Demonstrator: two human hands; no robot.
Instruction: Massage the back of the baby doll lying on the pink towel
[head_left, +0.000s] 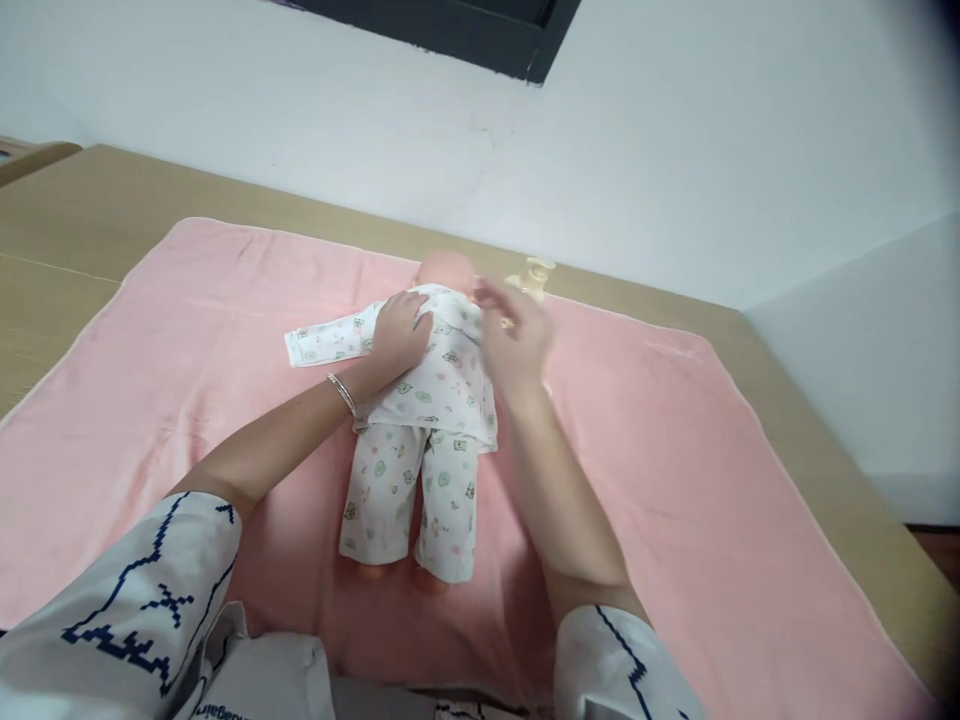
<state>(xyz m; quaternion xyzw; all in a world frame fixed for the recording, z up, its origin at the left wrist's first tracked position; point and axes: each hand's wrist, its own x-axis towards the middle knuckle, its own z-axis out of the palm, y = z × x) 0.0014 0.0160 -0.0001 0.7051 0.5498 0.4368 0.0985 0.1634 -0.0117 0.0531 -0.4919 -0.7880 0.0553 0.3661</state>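
Note:
A baby doll (445,270) lies on the pink blanket, its head away from me. It wears a white patterned pajama top (442,385) and matching pants (380,490). One sleeve (326,343) stretches out flat to the left. My left hand (405,330) is on the top at the doll's chest, fingers curled and closed on the cloth. Raised beside the doll's head and shoulder on the right is my right hand (517,335), smeared by motion. Its fingers look bent close to the collar; whether they hold cloth is unclear. The doll's right-side arm is hidden behind my hand.
The pink blanket (660,480) covers much of the wooden table (795,400). A cream pump bottle (534,278) stands behind my right hand, near the blanket's far edge. A white wall (637,150) with a dark frame (480,30) rises behind the table.

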